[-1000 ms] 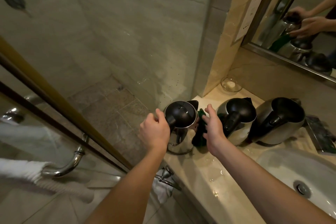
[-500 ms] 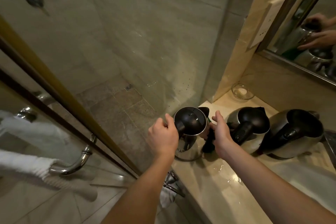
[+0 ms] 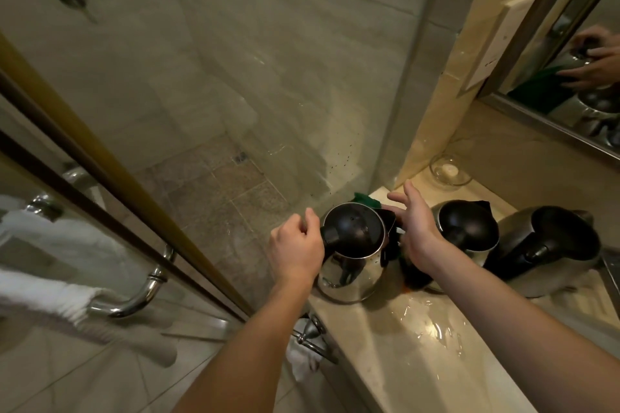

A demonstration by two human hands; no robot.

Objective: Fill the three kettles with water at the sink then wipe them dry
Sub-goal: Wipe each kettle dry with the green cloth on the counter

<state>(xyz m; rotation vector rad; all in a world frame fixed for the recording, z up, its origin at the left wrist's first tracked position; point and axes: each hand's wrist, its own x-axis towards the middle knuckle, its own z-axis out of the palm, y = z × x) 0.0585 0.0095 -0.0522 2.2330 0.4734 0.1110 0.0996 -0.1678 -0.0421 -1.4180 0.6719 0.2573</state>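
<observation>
Glass shower screen [image 3: 235, 94] fills the left, and a wet marble counter [image 3: 385, 362] runs along its right side. Three steel kettles stand in a row on the counter: the left kettle [image 3: 352, 251] beside the glass, then the middle kettle [image 3: 466, 231] and the right kettle [image 3: 550, 245]. The left hand [image 3: 297, 250] curls round the left kettle's black handle. The right hand [image 3: 414, 231], fingers straight and spread, presses a green cloth [image 3: 367, 201] against that kettle's other side. A small glass dish [image 3: 449, 171] sits in the back corner.

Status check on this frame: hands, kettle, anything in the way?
Left hand grips left kettle by handle. Right hand, fingers spread, presses green cloth against it. Middle kettle close beside; countertop wet.
</observation>
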